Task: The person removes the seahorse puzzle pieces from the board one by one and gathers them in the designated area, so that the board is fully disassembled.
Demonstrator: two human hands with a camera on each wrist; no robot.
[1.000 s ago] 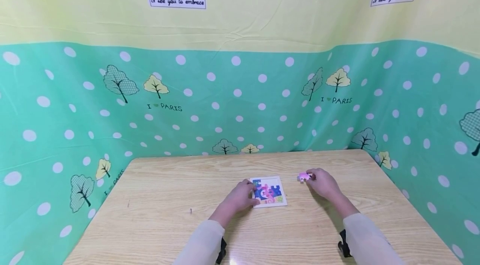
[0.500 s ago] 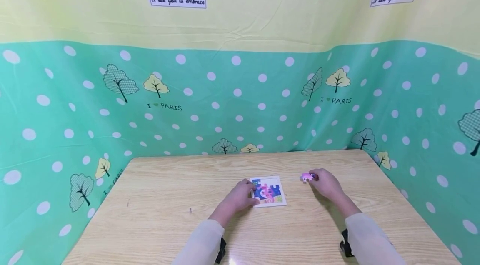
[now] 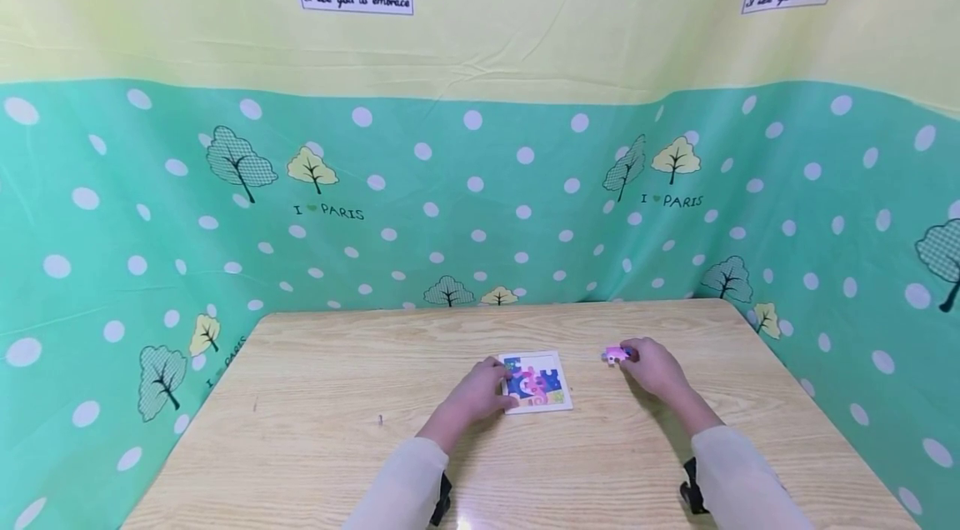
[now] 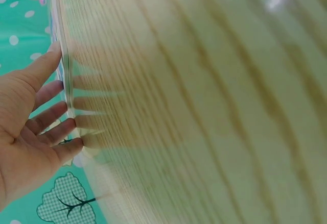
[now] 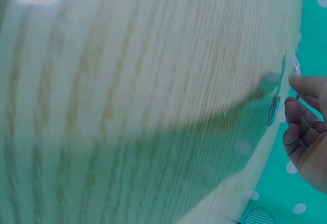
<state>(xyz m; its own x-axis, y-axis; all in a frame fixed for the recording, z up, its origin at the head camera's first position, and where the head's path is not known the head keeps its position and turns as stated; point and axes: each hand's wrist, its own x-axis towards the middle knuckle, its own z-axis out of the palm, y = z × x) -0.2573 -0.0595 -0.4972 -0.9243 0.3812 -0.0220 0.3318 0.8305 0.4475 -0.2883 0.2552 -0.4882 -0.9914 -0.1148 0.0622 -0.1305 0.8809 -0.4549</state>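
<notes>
A white-framed jigsaw puzzle (image 3: 537, 381) with a pink cartoon animal on blue lies mid-table, part of its white backing showing at the top. My left hand (image 3: 480, 390) rests at its left side; in the left wrist view the left hand (image 4: 36, 117) has its fingers extended, tips along the frame's edge. To the right, my right hand (image 3: 654, 367) pinches a pink jigsaw piece (image 3: 615, 355) between thumb and fingers. In the right wrist view the pink piece (image 5: 297, 65) shows beyond the thumb, and a thin dark-blue piece (image 5: 274, 111) lies on the table near the curled fingers.
The wood-grain table (image 3: 322, 463) carries a small dark mark (image 3: 380, 420) left of the puzzle. A green and yellow printed curtain (image 3: 472, 205) hangs behind the table and along both sides. Each forearm has a black wrist mount under a pale sleeve (image 3: 742, 472).
My right hand has shifted slightly right with the pink jigsaw piece, and the piece has turned a little. The left hand and the puzzle stay in place.
</notes>
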